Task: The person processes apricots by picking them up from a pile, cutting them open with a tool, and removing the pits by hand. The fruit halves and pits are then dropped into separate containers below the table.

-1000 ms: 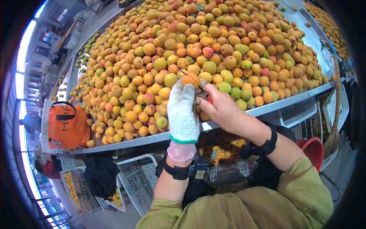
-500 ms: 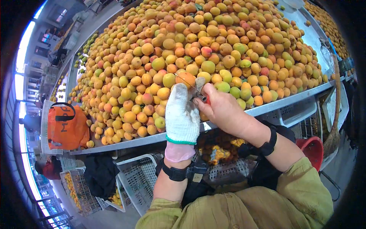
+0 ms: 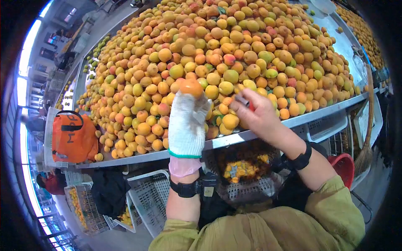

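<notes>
A wide heap of orange, yellow and greenish apricots (image 3: 226, 50) covers the metal table (image 3: 234, 139). My left hand (image 3: 188, 121), in a white knitted glove with a green edge, holds an orange apricot (image 3: 191, 88) at its fingertips over the heap's front. To its right, my bare right hand (image 3: 256, 109) is closed round a small tool (image 3: 247, 103) with a red part; its tip is blurred. The two hands are apart. Below the table edge, a crate (image 3: 247, 186) holds yellow fruit pieces (image 3: 240, 169).
An orange bag (image 3: 73, 140) stands at the table's left end. White crates (image 3: 148, 194) lie below on the left. At the right are a red bucket (image 3: 342, 167), a broom (image 3: 366, 152) and a white crate (image 3: 326, 127). A person (image 3: 54, 184) is at the far left.
My hands have moved apart. The left has gone left with the orange apricot; the right has shifted right with the tool. More of the fruit pieces below now shows.
</notes>
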{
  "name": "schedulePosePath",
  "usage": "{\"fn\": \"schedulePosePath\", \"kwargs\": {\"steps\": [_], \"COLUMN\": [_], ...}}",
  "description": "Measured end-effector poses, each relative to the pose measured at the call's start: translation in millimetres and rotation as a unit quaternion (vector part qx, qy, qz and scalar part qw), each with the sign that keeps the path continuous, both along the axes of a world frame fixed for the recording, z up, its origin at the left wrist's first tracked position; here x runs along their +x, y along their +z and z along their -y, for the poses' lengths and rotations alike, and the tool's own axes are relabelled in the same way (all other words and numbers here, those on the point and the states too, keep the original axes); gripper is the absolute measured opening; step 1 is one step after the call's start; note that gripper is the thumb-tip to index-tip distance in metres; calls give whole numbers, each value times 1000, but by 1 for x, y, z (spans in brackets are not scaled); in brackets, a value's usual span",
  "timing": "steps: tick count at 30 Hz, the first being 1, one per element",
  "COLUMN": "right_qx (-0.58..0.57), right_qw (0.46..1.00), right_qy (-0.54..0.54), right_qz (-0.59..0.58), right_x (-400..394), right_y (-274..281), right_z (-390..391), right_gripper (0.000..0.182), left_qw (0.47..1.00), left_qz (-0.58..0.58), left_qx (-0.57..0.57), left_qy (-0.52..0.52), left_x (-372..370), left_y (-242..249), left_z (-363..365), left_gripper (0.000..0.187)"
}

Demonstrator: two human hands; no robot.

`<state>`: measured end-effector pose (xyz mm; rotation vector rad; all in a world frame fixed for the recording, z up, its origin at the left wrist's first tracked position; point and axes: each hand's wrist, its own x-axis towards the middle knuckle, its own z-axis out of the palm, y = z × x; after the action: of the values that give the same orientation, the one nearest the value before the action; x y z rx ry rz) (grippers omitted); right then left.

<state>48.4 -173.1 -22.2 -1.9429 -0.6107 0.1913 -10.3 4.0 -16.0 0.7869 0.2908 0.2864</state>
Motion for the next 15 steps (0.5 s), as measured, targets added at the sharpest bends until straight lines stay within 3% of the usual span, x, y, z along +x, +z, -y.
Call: {"fn": "schedulePosePath", "kwargs": {"steps": [1, 3, 7, 9, 11, 15], "right_qx": [-2, 240, 243, 221, 197, 202], "right_qw": [1000, 953, 924, 943, 959, 954], "right_qy": [-2, -4, 60, 63, 70, 85], "right_qz": [-1, -185, -289, -239, -191, -203], "right_x": [2, 3, 10, 10, 10, 8], "right_y": [7, 20, 22, 25, 26, 22], "right_z": [0, -6, -6, -3, 0, 1], "right_gripper": [31, 34, 39, 39, 39, 34], "left_qw": [1000, 964, 948, 954, 905, 866], "left_qz": [-1, -29, -49, -42, -46, -7], "left_qx": [-2, 260, 310, 293, 419, 500], "left_qy": [-2, -44, -43, -47, -57, 0], "left_x": [0, 2, 3, 5, 3, 2], "left_y": [5, 11, 19, 19, 14, 14], "left_z": [6, 18, 31, 31, 27, 34], "left_gripper": [47, 42, 45, 47, 53, 57]}}
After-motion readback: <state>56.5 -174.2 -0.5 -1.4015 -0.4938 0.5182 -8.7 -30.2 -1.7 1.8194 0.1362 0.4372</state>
